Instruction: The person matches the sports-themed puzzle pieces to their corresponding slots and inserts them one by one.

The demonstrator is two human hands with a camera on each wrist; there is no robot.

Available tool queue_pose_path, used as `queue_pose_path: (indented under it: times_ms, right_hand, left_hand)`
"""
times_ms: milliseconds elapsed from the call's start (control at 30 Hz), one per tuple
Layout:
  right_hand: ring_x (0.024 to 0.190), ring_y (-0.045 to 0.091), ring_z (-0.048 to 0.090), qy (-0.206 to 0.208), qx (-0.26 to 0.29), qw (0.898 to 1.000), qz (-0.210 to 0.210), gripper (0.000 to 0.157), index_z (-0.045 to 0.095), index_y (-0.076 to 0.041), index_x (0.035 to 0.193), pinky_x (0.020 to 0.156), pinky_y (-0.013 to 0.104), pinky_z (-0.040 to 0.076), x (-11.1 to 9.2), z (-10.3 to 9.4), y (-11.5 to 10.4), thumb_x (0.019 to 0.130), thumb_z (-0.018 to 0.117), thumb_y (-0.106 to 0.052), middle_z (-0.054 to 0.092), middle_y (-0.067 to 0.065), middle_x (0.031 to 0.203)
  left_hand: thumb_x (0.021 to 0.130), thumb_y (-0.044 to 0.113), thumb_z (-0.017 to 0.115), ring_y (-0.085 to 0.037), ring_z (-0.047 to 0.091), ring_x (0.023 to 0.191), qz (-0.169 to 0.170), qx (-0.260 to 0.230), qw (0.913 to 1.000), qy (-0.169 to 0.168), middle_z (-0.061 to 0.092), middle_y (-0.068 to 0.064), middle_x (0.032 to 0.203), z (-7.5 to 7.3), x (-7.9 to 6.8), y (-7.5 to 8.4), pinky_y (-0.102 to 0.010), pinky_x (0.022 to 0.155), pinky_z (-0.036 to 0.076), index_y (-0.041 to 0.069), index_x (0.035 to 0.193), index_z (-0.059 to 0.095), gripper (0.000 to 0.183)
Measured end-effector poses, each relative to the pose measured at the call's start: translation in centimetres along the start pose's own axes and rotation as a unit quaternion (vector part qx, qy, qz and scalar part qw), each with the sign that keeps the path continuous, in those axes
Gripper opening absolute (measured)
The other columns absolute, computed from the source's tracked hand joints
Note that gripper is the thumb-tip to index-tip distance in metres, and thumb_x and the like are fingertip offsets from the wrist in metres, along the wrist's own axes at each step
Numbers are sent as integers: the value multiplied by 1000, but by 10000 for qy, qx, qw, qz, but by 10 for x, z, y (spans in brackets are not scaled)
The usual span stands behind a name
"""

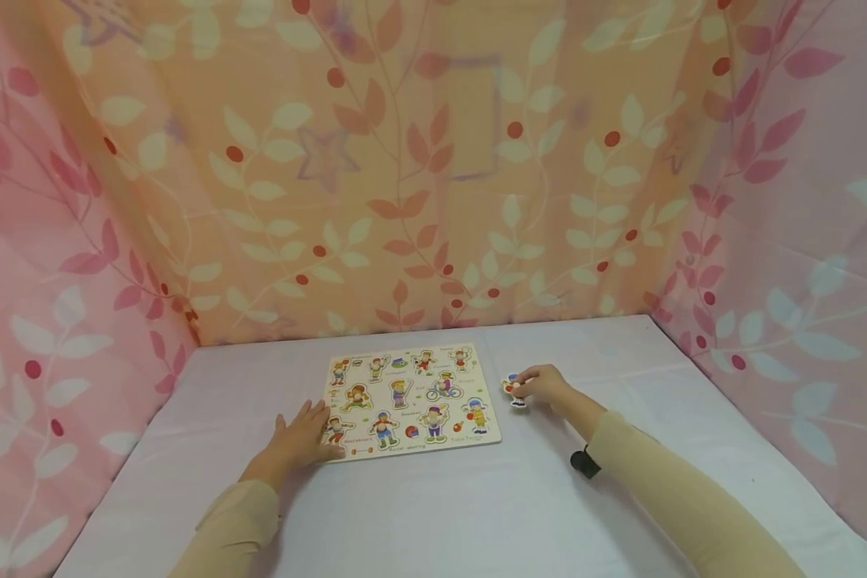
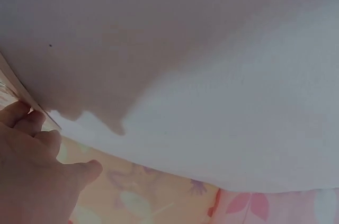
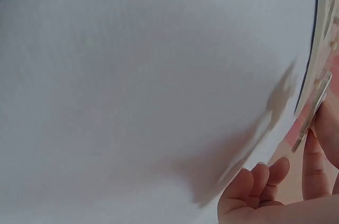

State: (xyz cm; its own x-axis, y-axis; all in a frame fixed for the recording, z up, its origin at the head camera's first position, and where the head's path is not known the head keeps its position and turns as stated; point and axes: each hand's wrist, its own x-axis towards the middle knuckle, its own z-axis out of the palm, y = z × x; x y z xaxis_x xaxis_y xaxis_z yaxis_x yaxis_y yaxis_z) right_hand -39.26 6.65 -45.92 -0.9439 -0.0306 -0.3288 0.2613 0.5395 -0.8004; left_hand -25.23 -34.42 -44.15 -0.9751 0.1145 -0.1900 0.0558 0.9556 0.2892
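Observation:
A wooden puzzle board (image 1: 377,404) lies on the white cloth, covered with colourful figures of children at sports. My left hand (image 1: 298,436) rests at its left edge, fingers spread and the thumb near the front corner. In the left wrist view, the fingertips of the left hand (image 2: 34,166) touch the edge of the board. Just right of the board, my right hand (image 1: 549,387) pinches a child-shaped puzzle piece (image 1: 509,388) with a blue top. The right wrist view shows this puzzle piece (image 3: 316,105) edge-on between thumb and finger, tilted above the cloth.
A white cloth (image 1: 433,522) covers the table. Behind it hangs an orange leaf-patterned curtain (image 1: 405,265), with pink curtains (image 1: 36,321) at the sides. A small black object (image 1: 585,463) sits at the right wrist, by the sleeve.

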Motion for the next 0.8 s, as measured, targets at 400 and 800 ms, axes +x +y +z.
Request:
queue_pose_path:
  times_ms: [400,800]
  right_hand:
    - [85,23,45,-25,-214,9987,-462,14,70,-2,87,66,30,36,-31,8,-17,77,79,-6,53,8,89]
    - [85,23,45,-24,-290,9975,-646,14,69,-5,83,67,32,35,-38,20,-21,75,81,-8,50,7,85]
  left_hand:
    - [81,46,73,-48,13,142,12,-117,9999,-64,25,-30,152,-2,-2,0,-73,107,2,-13,143,33,94]
    - [81,47,73,-48,12,143,-7,-110,9999,-48,24,-30,153,0,-2,-1,-73,106,1,-13,143,33,95]
